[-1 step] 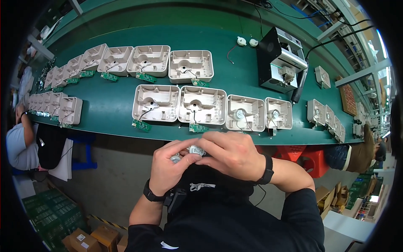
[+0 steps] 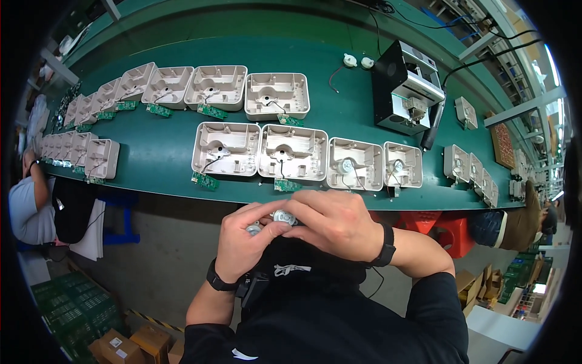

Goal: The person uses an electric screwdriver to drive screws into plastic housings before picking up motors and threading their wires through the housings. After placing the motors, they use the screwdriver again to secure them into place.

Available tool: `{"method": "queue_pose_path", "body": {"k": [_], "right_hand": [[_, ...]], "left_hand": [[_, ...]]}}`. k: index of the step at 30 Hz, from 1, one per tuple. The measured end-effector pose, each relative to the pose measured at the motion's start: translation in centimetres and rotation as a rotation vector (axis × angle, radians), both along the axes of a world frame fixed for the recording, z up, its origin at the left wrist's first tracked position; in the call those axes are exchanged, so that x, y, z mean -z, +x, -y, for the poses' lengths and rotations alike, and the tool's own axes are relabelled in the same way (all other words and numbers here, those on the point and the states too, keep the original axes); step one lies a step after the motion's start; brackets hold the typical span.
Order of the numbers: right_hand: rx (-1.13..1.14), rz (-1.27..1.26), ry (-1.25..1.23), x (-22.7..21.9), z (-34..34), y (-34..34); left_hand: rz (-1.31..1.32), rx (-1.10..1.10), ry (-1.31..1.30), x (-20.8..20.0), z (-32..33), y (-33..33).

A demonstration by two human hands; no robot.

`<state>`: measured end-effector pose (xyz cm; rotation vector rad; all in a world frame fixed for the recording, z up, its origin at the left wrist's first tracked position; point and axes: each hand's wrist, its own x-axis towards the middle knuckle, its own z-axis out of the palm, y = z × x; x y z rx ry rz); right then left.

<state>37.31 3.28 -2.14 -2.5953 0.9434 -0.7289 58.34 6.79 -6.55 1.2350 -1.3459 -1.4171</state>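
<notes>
Both hands meet close to the chest, below the near edge of the green bench [image 2: 163,164]. Left hand [image 2: 245,239] comes up from lower left, wrist bent inward with a black wristband; fingers curl, grip clenched on a small round grey motor part [image 2: 253,229], thumb over the top. Right hand [image 2: 336,224] comes in from the right, forearm nearly level, black band at the wrist, palm down; its fingers close on a second small round metal part [image 2: 284,216], pinched at the fingertips. The two parts sit just beside each other between the hands, off the bench, above the dark lap. On the bench just ahead lie beige plastic housings in rows; the nearest housing [image 2: 293,151] is open side up with wires and a small green circuit board [image 2: 285,185] at its edge. A black box-shaped machine [image 2: 407,88] stands farther right.
</notes>
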Motion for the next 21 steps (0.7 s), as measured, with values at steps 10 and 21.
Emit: {"method": "queue_pose_path", "body": {"k": [10,21], "right_hand": [[0.062,-0.012,0.168,-1.5,3.6,0.9],[0.086,-0.358,-0.117,2.5,8.5,1.7]], "left_hand": [[-0.116,-0.111,0.051,0.2,0.3,1.0],[-0.898,-0.396,0.51,2.2,-1.9,3.7]]}}
